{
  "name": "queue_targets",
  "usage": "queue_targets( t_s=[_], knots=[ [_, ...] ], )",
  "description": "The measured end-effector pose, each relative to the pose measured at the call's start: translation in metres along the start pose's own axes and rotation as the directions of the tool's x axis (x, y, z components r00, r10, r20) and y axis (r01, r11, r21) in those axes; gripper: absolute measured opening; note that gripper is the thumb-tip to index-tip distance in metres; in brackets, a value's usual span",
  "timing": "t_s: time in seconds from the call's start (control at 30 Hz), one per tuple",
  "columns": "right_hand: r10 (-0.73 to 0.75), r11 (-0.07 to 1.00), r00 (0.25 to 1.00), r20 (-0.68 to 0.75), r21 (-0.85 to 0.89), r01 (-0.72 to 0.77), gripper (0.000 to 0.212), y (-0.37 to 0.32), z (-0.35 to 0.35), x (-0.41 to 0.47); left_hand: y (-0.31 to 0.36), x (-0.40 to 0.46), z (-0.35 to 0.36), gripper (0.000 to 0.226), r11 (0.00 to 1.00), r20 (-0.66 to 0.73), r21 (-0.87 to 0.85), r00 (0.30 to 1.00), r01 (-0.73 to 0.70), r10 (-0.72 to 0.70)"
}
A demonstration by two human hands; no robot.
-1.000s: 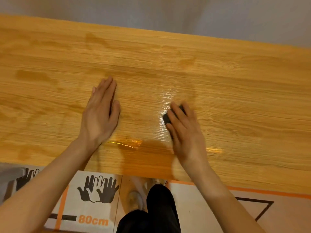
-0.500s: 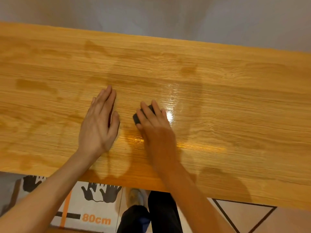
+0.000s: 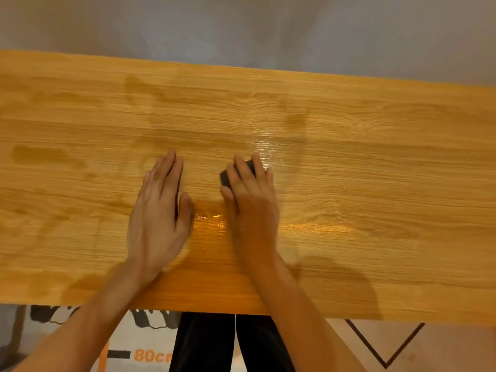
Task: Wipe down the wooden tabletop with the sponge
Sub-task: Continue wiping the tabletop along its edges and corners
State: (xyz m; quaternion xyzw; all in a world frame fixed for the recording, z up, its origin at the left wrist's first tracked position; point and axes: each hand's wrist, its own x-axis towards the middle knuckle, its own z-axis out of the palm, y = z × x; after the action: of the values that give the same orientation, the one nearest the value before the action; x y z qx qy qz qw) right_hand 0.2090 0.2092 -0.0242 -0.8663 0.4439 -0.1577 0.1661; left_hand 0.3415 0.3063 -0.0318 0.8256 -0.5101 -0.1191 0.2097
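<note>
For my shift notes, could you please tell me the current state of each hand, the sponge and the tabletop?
Left hand: flat on the table, fingers straight, holding nothing.
Right hand: pressing the sponge down with straight fingers.
Small dark sponge: on the table, mostly covered by the right hand.
Light wooden tabletop: glossy wet streaks near the sponge.

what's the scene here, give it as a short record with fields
surface: wooden tabletop, damp streaks and a glossy wet patch near its middle
tool: dark sponge, mostly hidden under the fingers
right hand: presses the sponge flat on the wood
left hand: flat on the tabletop, fingers straight, beside the right hand
floor: mat printed with hand outlines below the near edge
</note>
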Motion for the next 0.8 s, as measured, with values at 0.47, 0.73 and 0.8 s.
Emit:
queue_targets(
  t_s=[0.47,0.73,0.8],
  knots=[
    [0.227,0.971,0.967,-0.119,0.103,-0.215,0.033,0.014,-0.005,0.023,-0.003,0.004,0.003,0.057,0.997,0.033,0.078,0.999,-0.005,0.003],
    [0.135,0.988,0.991,-0.024,0.075,-0.133,0.034,0.057,-0.035,0.014,-0.002,-0.001,0.000,0.057,0.995,0.050,0.093,0.998,-0.032,0.028],
    [0.325,0.943,0.939,-0.111,0.116,-0.313,0.036,0.076,-0.049,0.012,-0.003,-0.001,0.001,0.057,0.996,0.056,0.083,0.998,-0.031,0.027]
  ],
)
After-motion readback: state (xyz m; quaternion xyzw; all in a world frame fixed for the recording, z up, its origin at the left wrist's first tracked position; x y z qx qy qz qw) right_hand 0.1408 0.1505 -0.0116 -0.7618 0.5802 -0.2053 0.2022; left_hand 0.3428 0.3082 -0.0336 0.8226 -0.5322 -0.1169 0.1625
